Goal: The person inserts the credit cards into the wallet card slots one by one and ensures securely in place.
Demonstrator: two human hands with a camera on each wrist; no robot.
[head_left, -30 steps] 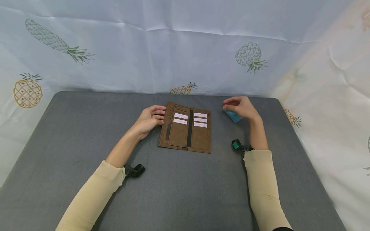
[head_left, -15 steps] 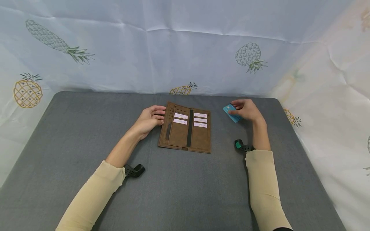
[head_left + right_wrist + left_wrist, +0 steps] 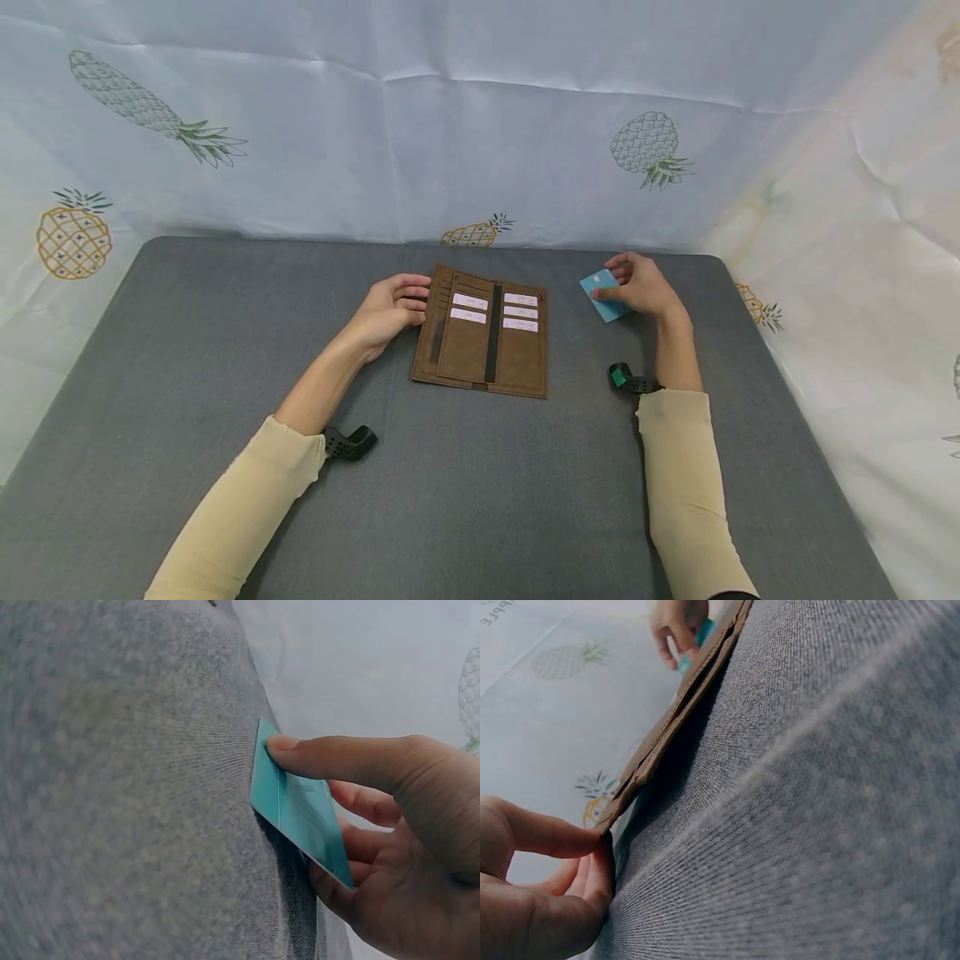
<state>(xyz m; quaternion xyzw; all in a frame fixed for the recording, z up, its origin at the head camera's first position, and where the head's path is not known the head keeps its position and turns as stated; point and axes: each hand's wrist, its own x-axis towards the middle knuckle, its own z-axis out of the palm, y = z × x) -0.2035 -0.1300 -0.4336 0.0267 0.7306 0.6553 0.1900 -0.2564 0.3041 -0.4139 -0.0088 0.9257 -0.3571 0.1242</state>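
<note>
A brown bifold wallet [image 3: 465, 354] lies spread on the grey table, its left side raised in layers. At that left edge is my left hand [image 3: 381, 317]. In the left wrist view its thumb and fingers pinch the corner of the wallet [image 3: 667, 727]. To the wallet's right, my right hand [image 3: 647, 287] holds a blue chip card [image 3: 611, 310]. The right wrist view shows the thumb lying on top of the card [image 3: 304, 810] and the fingers beneath it, with the near edge tilted up off the cloth.
Several pale pink cards [image 3: 521, 312] sit in the wallet's slots, beside a black band [image 3: 492, 333]. A pineapple-print curtain [image 3: 525, 150] hangs behind the grey table [image 3: 480, 500] and along its sides. Each wrist wears a black camera mount [image 3: 348, 443].
My right hand has shifted slightly right, its fingers moving off the card's top to its far side. More of the card's face now shows, and it has turned a little. The left hand stays put.
</note>
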